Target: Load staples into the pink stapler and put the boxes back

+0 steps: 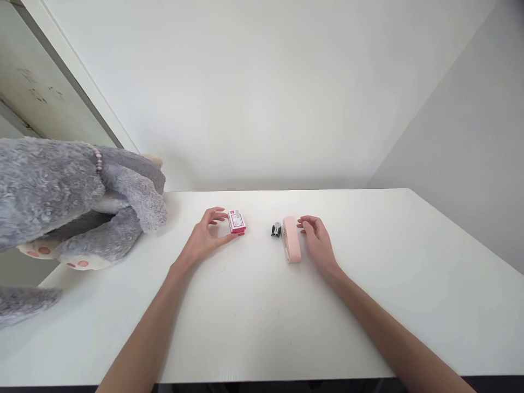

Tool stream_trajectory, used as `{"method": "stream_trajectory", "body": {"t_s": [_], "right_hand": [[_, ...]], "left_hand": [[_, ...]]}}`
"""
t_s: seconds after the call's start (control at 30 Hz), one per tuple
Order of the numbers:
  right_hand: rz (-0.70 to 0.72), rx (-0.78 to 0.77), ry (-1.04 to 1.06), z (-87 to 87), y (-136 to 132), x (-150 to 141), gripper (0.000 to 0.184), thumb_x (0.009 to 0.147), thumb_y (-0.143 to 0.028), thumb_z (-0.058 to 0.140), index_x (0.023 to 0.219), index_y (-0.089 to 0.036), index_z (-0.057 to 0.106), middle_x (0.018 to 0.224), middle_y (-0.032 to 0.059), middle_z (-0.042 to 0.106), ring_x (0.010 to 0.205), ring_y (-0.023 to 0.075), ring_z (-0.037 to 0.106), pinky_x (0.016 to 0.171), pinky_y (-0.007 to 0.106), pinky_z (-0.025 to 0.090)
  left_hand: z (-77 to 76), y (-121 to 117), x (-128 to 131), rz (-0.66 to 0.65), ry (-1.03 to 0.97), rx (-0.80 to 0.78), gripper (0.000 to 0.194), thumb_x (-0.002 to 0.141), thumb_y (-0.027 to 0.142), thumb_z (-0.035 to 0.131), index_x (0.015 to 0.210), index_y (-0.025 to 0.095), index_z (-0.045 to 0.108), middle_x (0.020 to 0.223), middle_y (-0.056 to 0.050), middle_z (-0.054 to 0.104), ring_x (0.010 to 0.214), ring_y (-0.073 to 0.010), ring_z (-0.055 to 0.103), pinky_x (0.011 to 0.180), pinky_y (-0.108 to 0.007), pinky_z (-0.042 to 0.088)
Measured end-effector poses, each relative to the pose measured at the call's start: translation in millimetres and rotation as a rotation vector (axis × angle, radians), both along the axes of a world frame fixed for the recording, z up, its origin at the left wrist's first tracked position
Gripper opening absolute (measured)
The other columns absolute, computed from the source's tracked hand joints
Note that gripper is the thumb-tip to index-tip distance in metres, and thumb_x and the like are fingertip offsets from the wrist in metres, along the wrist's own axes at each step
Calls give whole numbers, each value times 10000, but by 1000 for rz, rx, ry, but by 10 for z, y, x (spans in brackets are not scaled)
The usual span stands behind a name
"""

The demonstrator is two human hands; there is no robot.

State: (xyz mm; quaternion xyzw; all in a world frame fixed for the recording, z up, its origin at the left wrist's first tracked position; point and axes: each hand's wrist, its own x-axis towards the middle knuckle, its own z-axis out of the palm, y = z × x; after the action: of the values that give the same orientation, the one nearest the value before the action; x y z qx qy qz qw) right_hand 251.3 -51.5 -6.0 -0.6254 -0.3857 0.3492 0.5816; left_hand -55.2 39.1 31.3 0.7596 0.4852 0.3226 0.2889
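Note:
A small white-and-red box [236, 220], which looks like a staple box, lies on the white table with a red edge showing underneath. My left hand [205, 233] curves around its left side, thumb at the near edge and fingers apart by the far left corner; a firm grip does not show. To the right lies a pink stapler [291, 240], pointing away from me. Just beside its left side sits a small black-and-silver staple remover [276, 230]. My right hand [317, 238] rests right of the stapler, fingers loosely bent and slightly apart, nothing visible in them.
A large grey plush toy [82, 202] leans over the table's left side, its limbs reaching onto the top. A white wall [266, 98] stands behind the table [245, 327], and a grey wall [470, 147] rises at the right. The table's near edge runs along the bottom.

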Motion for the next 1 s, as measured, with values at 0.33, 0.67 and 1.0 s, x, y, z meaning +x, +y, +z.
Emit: {"method": "stream_trajectory", "body": {"t_s": [0.33,0.67,1.0], "right_hand": [[21,-8,-43,-58,14,12,302,950,-499,557,1143,-277,623,1322,78,687,1198,276,648,1019,458,484],[30,-38,-73,-42,6,-10,313,924,-497,586,1145,-281,634,1293,83,701,1179,283,645,987,452,499],[36,-73,-105,20,-16,-42,351,922,-527,572,1160,-277,638,1288,86,705,1123,283,648,927,434,511]], "left_hand": [[-83,152,-353,186,3,53,810,730,618,843,1385,298,489,1280,-64,705,1187,-257,662,1047,-433,504],[-158,194,-354,158,234,257,662,825,476,724,1400,221,519,1444,-137,565,1394,-331,512,1183,-517,427],[-167,14,81,-149,493,378,493,1069,463,426,1530,326,536,1706,-18,409,1624,-314,270,1309,-580,239]]}}
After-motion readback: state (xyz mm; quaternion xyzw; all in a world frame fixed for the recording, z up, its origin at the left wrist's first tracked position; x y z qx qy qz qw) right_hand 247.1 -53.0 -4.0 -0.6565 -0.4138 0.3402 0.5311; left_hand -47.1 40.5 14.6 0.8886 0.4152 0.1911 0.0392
